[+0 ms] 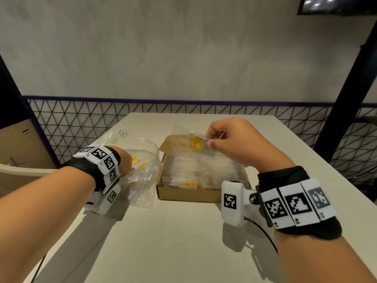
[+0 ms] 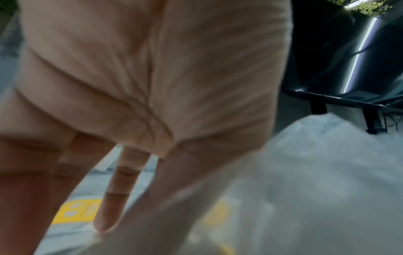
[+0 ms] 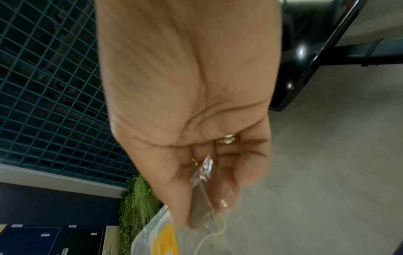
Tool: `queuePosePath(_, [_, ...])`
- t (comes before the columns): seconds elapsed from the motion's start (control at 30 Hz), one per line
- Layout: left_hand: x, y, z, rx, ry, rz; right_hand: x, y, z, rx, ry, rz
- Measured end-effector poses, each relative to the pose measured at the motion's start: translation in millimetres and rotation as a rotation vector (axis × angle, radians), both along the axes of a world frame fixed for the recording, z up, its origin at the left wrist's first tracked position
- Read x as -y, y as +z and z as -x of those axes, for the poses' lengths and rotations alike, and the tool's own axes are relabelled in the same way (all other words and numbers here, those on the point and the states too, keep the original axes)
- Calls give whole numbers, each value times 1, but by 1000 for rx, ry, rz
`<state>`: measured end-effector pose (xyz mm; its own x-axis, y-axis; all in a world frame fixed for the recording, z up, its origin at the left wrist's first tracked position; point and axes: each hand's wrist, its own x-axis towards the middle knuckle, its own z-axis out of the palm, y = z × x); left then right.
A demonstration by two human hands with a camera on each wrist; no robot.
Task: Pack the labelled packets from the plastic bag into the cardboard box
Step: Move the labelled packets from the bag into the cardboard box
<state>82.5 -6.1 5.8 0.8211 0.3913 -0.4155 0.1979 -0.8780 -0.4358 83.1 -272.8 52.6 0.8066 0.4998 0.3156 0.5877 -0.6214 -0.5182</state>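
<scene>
A shallow cardboard box (image 1: 183,195) stands mid-table, filled with several clear packets bearing yellow labels. My right hand (image 1: 212,140) hovers over its far end and pinches one labelled packet (image 1: 196,144) between thumb and fingers; the right wrist view shows that packet (image 3: 167,236) held at its edge. To the left of the box lies the crumpled clear plastic bag (image 1: 142,180). My left hand (image 1: 127,163) reaches into it with straight fingers (image 2: 113,203) over a yellow-labelled packet (image 2: 76,211); it grips nothing that I can see.
The pale table (image 1: 163,242) runs to a far edge before a wire-mesh railing (image 1: 81,123). A black post (image 1: 350,88) rises at the right. A brown cardboard carton (image 1: 22,146) sits off the table at the left.
</scene>
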Motion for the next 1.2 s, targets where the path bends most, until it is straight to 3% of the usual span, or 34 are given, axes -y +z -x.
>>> queuePosePath(0.13, [-11, -11, -6, 5, 21, 21, 1, 0, 0, 2, 1, -4])
queuePosePath(0.23, [-18, -23, -15, 143, 45, 48, 1, 0, -1, -2, 3, -12])
queuePosePath(0.43, [-1, -2, -11, 234, 95, 99, 4, 1, -3, -5, 6, -23])
queuePosePath(0.7, [15, 35, -9, 717, 45, 257, 5, 0, -4, -1, -10, -22])
queuePosePath(1.03, [90, 47, -7, 1091, -132, 891, 9, -3, -8, 27, -96, -34])
queuePosePath(1.2, [104, 43, -5, 1145, -186, 1177, 13, -2, -17, 28, -274, -77])
